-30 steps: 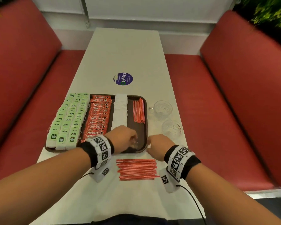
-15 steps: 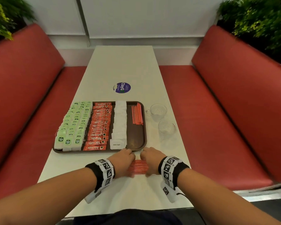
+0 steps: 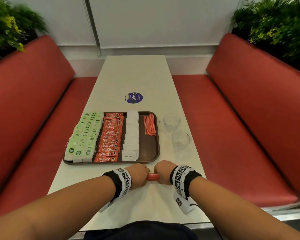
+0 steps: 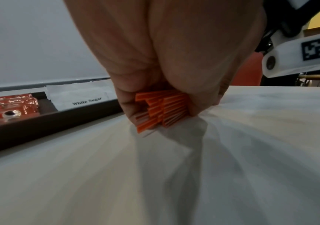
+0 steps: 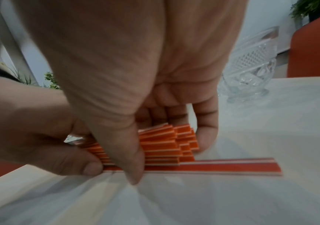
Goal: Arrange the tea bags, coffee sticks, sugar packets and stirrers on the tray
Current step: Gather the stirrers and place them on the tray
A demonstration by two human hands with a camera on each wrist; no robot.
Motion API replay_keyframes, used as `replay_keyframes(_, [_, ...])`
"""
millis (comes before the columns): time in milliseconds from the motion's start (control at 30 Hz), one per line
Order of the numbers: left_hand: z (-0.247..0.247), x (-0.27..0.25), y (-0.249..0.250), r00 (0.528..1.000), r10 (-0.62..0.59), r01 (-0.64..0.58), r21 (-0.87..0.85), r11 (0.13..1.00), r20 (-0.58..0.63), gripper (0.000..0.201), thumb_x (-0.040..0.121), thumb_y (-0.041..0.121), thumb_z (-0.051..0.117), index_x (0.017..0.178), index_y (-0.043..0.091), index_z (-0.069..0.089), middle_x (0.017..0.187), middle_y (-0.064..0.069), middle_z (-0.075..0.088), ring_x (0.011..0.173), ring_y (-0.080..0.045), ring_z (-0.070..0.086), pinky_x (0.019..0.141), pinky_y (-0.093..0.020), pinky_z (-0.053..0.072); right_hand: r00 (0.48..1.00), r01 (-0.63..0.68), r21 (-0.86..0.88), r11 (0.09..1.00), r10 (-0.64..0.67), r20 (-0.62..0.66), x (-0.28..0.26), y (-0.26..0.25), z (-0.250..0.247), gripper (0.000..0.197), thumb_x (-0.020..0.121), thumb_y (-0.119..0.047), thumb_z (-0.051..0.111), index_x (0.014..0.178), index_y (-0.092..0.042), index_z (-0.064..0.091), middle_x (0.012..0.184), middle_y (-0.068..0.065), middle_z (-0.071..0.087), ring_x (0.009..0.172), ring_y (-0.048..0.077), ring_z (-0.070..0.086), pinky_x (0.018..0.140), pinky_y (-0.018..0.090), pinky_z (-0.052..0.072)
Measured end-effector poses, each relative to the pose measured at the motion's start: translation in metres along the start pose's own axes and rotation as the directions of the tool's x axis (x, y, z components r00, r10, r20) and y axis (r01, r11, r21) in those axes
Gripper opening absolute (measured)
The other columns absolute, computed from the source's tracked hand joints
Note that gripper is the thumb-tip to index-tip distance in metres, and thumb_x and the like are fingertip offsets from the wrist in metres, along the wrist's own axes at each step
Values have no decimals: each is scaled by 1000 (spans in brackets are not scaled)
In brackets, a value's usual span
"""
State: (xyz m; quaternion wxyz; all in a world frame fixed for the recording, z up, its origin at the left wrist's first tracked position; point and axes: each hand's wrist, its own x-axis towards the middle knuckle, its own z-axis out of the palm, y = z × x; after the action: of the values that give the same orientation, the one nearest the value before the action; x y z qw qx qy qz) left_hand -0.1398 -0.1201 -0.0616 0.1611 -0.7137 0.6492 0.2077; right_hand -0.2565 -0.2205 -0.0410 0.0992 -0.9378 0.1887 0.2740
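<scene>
Both hands [image 3: 151,174] gripping stirrer bundle [image 3: 153,177], table-level, before tray [image 3: 111,163]

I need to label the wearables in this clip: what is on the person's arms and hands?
Both forearms are bare, no sleeves. Each wrist wears a black band wrapped by white blocks printed with black square markers. A thin black cable trails from the right wrist unit. The hands are bare, no gloves.

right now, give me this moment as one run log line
phase: gathering loose stirrers | left hand: grips bundle | right hand: grips bundle | where: table, near tray | one stirrer loose
</scene>
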Motion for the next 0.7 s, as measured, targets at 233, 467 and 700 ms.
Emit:
replay_keyframes(233, [1,3,-3,999,30,-30,-7,1000,12,34,103,29,47,124,4,56,123,-17,57,112,-33,56,95,-41,44,997,38,-84,996,-32,65,0,-4,3,11,94,-14,56,99,-9,64,87,7,57,78,25,55,72,33,47])
replay_keyframes(467, [2,0,1,999,43,-45,51,998,30,33,104,23,41,125,2,56,124,-19,55,113,-35,54,95,-41,42,994,87,-82,993,-82,66,0,-5,1,20,91,-25,59,102,-9,66,85,7,57,75,26,55,70,32,47])
replay_keyframes(700, [-13,-12,-14,1000,-10,9,-137,991,-10,24,102,21,39,118,8,52,115,-17,63,99,-34,62,86,-40,47,997,76,125,989,-73,-25,-2,2,-12,18,94,-16,49,110,-11,55,102,13,63,82,25,52,72,34,40])
